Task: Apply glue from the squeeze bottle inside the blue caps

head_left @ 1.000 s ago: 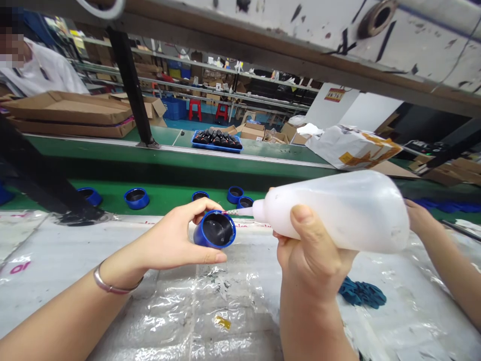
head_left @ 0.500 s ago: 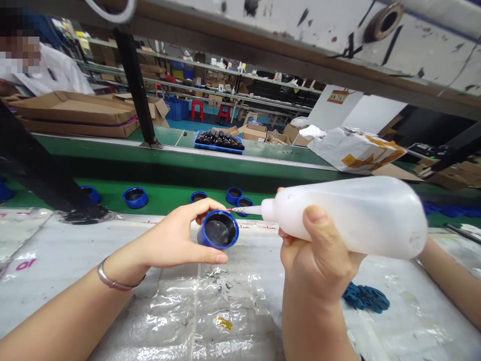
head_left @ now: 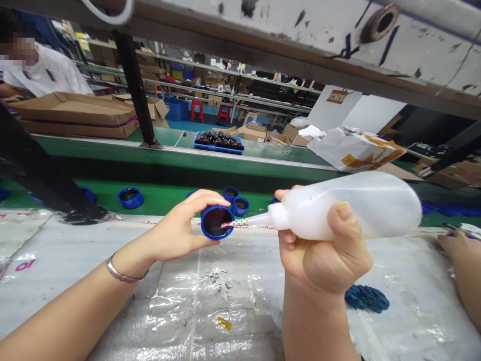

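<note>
My left hand [head_left: 179,228] grips a round blue cup with a dark inside [head_left: 212,224], tilted so its opening faces me and to the right. Held almost level in my right hand [head_left: 325,248] is a translucent white squeeze bottle [head_left: 353,205], fingers beneath and thumb on the near side. Its long nozzle [head_left: 240,221], wrapped in patterned tape near the reddish tip, points left and reaches into the cup's mouth. Both hands are above the plastic-covered table [head_left: 169,311]. Whether liquid is coming from the tip, I cannot tell.
Several blue cups [head_left: 130,198] stand on the green belt [head_left: 165,193] beyond the table. A teal cloth [head_left: 367,299] and a yellow scrap [head_left: 224,323] lie on the plastic. Another person's hand [head_left: 458,248] is at the right. A black post [head_left: 136,90] rises behind the belt.
The nozzle tip has moved from above the cup's rim into its mouth. My left hand has turned the cup slightly. Cups on the belt have shifted left; the other person's hand has come into view.
</note>
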`<state>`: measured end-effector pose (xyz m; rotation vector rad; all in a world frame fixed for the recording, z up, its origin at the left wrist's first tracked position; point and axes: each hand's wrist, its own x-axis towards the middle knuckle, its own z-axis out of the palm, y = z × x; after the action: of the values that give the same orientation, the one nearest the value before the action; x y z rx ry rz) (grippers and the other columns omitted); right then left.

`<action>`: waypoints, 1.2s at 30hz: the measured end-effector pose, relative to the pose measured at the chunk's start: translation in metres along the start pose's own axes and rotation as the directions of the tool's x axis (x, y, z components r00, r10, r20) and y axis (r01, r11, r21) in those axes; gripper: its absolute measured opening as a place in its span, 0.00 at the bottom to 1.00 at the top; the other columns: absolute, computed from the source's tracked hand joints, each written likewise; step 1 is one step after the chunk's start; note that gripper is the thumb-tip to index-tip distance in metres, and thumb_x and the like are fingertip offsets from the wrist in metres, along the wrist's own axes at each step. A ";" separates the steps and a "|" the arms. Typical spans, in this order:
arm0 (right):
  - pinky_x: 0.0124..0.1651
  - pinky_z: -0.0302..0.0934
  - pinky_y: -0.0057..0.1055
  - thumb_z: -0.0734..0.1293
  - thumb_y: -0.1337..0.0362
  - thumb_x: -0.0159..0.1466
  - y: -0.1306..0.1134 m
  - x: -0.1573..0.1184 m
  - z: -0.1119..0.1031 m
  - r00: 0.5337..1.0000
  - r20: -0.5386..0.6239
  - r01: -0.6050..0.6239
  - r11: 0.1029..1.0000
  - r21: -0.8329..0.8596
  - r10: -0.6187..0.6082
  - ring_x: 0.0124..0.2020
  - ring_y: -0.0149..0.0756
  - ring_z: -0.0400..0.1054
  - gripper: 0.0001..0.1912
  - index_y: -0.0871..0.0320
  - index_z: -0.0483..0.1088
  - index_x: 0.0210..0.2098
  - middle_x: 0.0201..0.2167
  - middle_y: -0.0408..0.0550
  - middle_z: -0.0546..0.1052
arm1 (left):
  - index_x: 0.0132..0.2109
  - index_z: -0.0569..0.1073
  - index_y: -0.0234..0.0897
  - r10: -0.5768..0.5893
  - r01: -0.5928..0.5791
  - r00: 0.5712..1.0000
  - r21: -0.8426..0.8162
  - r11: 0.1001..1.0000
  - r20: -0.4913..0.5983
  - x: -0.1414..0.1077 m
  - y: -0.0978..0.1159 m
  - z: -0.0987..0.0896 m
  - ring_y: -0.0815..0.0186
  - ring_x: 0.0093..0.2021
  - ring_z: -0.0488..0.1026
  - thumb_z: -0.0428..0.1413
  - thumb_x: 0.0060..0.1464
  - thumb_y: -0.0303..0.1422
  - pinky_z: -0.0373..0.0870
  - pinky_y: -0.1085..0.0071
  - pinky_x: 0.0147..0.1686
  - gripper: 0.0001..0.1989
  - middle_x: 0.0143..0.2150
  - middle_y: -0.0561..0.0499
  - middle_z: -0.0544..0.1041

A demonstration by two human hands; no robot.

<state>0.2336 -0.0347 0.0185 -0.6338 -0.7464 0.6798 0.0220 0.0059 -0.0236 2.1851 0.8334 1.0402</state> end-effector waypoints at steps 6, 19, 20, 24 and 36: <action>0.07 0.47 0.22 0.74 0.56 0.49 -0.003 0.002 0.000 1.000 -0.011 -0.008 1.000 -0.013 0.007 0.27 0.46 0.79 0.13 0.59 0.72 0.25 0.26 0.50 0.79 | 0.50 0.79 0.41 -0.311 0.306 0.945 0.056 0.950 0.100 0.006 -0.005 0.005 0.52 0.52 0.76 0.75 0.40 0.39 0.72 0.57 0.56 0.29 0.50 0.47 0.80; 0.07 0.47 0.23 0.74 0.58 0.42 -0.001 0.002 0.005 0.993 -0.095 -0.074 0.996 -0.047 0.069 0.24 0.47 0.77 0.13 0.58 0.69 0.22 0.24 0.48 0.78 | 0.56 0.74 0.40 -0.599 0.798 0.598 0.324 0.507 -0.533 0.002 -0.083 -0.068 0.37 0.60 0.71 0.66 0.45 0.38 0.70 0.49 0.57 0.29 0.53 0.39 0.81; 0.07 0.47 0.23 0.73 0.58 0.42 -0.001 0.002 0.005 0.993 -0.091 -0.073 0.996 -0.050 0.068 0.25 0.47 0.78 0.13 0.58 0.69 0.22 0.25 0.49 0.79 | 0.56 0.74 0.40 -0.608 0.812 0.582 0.337 0.477 -0.540 0.000 -0.090 -0.071 0.36 0.59 0.71 0.66 0.45 0.38 0.71 0.48 0.56 0.30 0.53 0.39 0.81; 0.08 0.48 0.22 0.71 0.59 0.45 0.001 0.001 0.003 0.995 -0.077 -0.064 0.996 -0.060 0.059 0.26 0.49 0.78 0.11 0.58 0.69 0.23 0.26 0.51 0.79 | 0.61 0.72 0.37 -0.604 0.821 0.570 0.386 0.420 -0.557 -0.005 -0.109 -0.069 0.32 0.62 0.68 0.65 0.47 0.39 0.68 0.44 0.58 0.33 0.58 0.34 0.79; 0.08 0.47 0.22 0.73 0.58 0.47 -0.008 0.009 0.002 0.997 -0.079 0.005 1.000 -0.030 -0.008 0.25 0.44 0.77 0.13 0.59 0.71 0.26 0.24 0.48 0.77 | 0.67 0.68 0.39 -0.437 0.579 0.815 0.541 0.609 -0.380 0.008 -0.087 -0.004 0.42 0.67 0.63 0.60 0.57 0.39 0.63 0.48 0.63 0.31 0.67 0.40 0.72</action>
<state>0.2393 -0.0331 0.0292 -0.6818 -0.6865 0.6351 -0.0021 0.0680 -0.0800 2.1075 2.0393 0.7452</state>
